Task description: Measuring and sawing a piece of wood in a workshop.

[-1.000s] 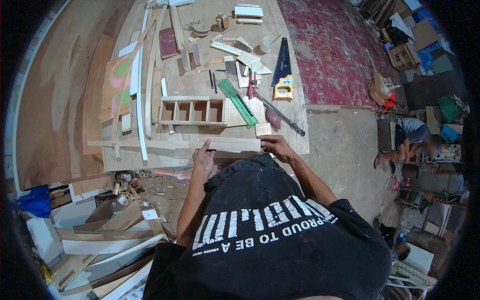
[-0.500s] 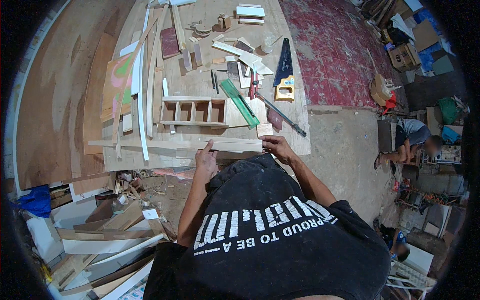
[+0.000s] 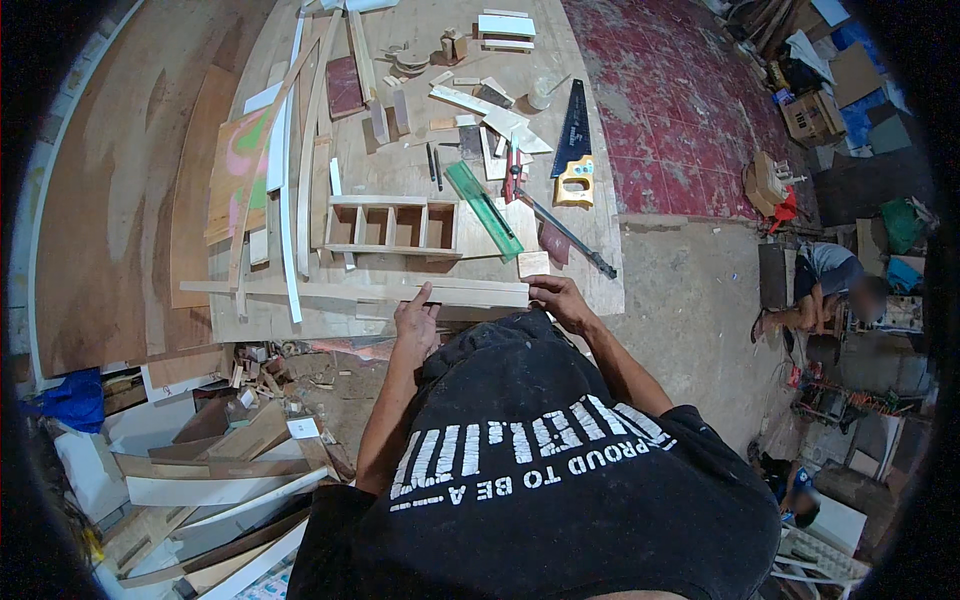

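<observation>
My left hand grips long pale wooden strips lying along the worktable's near edge, its fingers wrapped round them. My right hand holds their right end between curled fingers. A small wooden block lies just above my right hand. Beyond the strips sit a four-compartment wooden box, a green plastic rule, two dark pen-like sticks, a red-headed bar clamp and a handsaw with a yellow handle.
The worktable holds offcuts and long boards. Large plywood sheets stand at left, a scrap-wood pile at lower left. One person crouches at right among clutter, another lower right. Cardboard boxes lie beside red flooring.
My hands and the strips between them have shifted very slightly rightward in the picture, as has most of the table's contents. Both hands keep much the same hold.
</observation>
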Motion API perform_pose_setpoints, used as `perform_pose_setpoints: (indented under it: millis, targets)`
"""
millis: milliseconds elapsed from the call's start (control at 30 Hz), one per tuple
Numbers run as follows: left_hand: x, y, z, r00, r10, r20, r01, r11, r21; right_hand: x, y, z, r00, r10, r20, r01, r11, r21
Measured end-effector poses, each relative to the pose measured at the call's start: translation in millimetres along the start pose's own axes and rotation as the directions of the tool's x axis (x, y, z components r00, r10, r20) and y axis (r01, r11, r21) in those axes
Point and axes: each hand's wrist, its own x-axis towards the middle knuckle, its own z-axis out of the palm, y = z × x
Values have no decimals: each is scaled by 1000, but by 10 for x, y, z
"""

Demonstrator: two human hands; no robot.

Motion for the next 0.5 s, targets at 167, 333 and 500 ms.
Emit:
perform_pose_setpoints:
  millis: [167, 333, 500]
  targets:
    - [-59, 22, 90, 997, -34, -69, 33, 999, -19, 22, -23, 18, 995, -34, 99, 48, 988, -146]
    - [-1, -27, 42, 999, -25, -37, 23, 998, -51, 48, -3, 124, 999, -33, 38, 40, 982, -184]
    - [66, -55, -44, 997, -65, 42, 72, 980, -184, 50, -24, 132, 998, -38, 46, 45, 989, -141]
